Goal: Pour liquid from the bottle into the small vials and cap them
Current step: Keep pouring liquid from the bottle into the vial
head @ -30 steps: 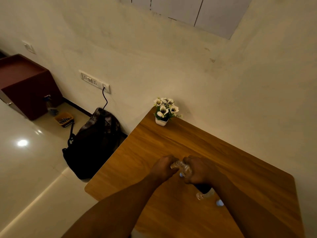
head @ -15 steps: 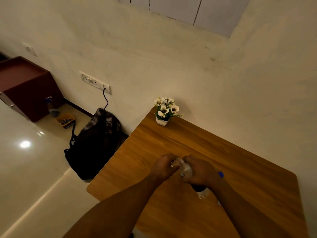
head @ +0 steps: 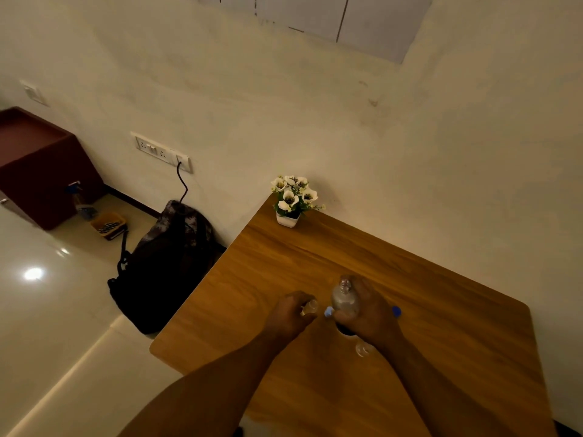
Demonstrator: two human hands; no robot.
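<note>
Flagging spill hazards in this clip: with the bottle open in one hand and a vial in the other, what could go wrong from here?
1. The bottle in the right hand is uncapped; tipping it could overshoot the narrow vial in the left hand.
2. A clear vial stands under the right wrist and could be knocked over.

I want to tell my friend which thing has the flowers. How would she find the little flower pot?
Look at the wooden table and follow it to the far corner that touches the wall. The flower pot stands there alone, far from both hands. It is small and white, with white dark-centred flowers and green leaves; nothing else on the table has flowers.
</note>
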